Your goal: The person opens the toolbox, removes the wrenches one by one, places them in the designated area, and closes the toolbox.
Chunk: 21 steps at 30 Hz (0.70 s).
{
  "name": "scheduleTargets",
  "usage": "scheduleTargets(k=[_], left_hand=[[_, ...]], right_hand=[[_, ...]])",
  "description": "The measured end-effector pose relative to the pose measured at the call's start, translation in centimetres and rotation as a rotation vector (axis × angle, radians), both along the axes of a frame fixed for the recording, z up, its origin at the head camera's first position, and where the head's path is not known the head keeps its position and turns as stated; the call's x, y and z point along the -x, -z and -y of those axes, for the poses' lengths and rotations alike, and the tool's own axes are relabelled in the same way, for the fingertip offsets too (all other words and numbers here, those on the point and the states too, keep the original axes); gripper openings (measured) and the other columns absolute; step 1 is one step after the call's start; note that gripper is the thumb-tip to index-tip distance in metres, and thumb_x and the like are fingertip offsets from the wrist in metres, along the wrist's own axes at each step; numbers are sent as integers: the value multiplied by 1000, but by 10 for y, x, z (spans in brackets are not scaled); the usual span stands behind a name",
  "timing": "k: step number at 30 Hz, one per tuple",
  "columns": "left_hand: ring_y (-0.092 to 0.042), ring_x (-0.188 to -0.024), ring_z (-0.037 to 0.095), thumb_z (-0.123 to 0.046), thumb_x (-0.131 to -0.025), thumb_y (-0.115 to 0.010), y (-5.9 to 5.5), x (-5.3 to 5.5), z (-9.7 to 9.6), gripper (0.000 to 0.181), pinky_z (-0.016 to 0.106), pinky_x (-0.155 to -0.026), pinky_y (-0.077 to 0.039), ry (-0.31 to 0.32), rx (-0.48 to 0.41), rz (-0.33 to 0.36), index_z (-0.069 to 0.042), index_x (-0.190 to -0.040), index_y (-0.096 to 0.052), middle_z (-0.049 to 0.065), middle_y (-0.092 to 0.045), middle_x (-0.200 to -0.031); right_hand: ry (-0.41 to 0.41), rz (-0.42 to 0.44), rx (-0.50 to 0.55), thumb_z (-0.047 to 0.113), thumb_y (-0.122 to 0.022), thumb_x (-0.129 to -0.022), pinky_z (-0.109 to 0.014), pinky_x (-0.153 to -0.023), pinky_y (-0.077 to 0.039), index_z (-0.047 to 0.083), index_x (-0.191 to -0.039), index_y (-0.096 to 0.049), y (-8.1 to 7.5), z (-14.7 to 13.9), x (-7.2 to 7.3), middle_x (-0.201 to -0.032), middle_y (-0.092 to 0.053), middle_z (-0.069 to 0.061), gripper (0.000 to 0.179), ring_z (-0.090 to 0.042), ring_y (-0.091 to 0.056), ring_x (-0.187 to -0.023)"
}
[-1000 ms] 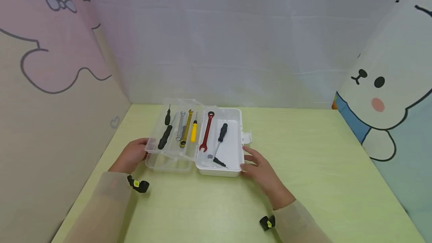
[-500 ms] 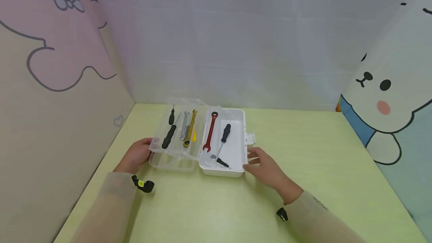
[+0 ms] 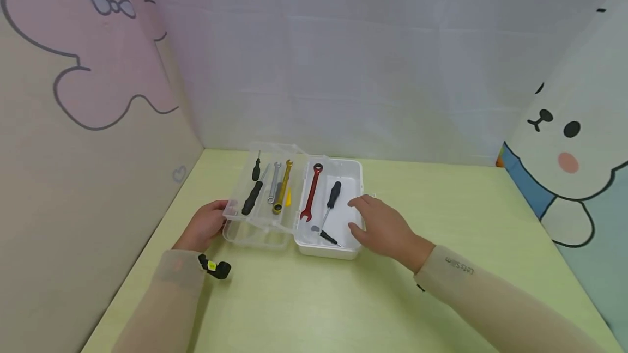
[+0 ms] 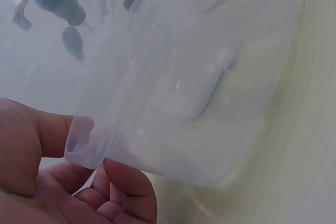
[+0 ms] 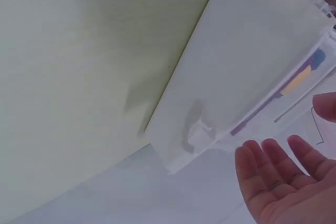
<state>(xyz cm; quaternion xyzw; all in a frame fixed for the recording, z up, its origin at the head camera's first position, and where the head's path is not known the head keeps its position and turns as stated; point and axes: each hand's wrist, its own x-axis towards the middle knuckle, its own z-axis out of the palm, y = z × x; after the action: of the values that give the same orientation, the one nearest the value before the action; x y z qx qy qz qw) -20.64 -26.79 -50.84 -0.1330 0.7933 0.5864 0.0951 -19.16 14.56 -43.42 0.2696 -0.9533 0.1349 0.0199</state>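
Observation:
On the table, a white toolbox (image 3: 326, 253) stands with its clear upper tray (image 3: 237, 207) swung out to the left above the clear lid (image 3: 255, 239). My left hand (image 3: 202, 226) pinches the tray's near left corner, thumb against the plastic (image 4: 86, 150). My right hand (image 3: 385, 227) hovers at the box's right edge, fingers spread and holding nothing. Inside the box lie a red wrench (image 3: 311, 192), a black-handled screwdriver (image 3: 334, 195) and a small black tool (image 3: 328, 237). In the tray are black screwdrivers (image 3: 252, 198), a silver wrench (image 3: 274, 183), a gold wrench (image 3: 282, 187) and a partly hidden yellow handle (image 3: 288, 198).
A pale green table (image 3: 314, 309) carries the box. A white curtain (image 3: 343, 70) hangs behind it, and printed fabric walls (image 3: 113, 178) close off both sides. The box's latch (image 5: 199, 136) shows on its outer wall in the right wrist view.
My right hand has let go of the box's right side and risen over its edge. The left hand keeps its hold on the tray corner. More of the yellow handle is hidden.

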Motion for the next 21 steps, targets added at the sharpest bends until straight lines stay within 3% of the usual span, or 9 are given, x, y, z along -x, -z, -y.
scheduleTargets(k=[8,14,21], left_hand=[[-55,-101,25,-16,-106,-49,1,1,0,44,31,-80,-49,-1,-8,3,4,-146,-48,19,-57,-131],[-55,-106,26,-18,-107,-49,0,-2,-1,46,31,-83,-49,-5,12,8,4,-148,-48,20,-56,-136],[-56,-100,24,-18,-107,-49,-4,-3,-2,45,31,-80,-49,-14,17,9,4,-147,-49,19,-58,-131]], right_hand=[[-146,-159,-25,24,-68,-98,-42,-100,-50,4,-130,-64,-8,24,34,-128,-63,-10,38,-27,-60,-117],[-175,-166,26,22,-67,-98,-39,-99,-50,6,-129,-65,-9,44,51,-126,-65,-7,35,-23,-60,-114],[-226,-171,3,17,-66,-97,-39,-101,-48,5,-127,-66,-10,64,67,-121,-64,-6,32,-25,-61,-110]])
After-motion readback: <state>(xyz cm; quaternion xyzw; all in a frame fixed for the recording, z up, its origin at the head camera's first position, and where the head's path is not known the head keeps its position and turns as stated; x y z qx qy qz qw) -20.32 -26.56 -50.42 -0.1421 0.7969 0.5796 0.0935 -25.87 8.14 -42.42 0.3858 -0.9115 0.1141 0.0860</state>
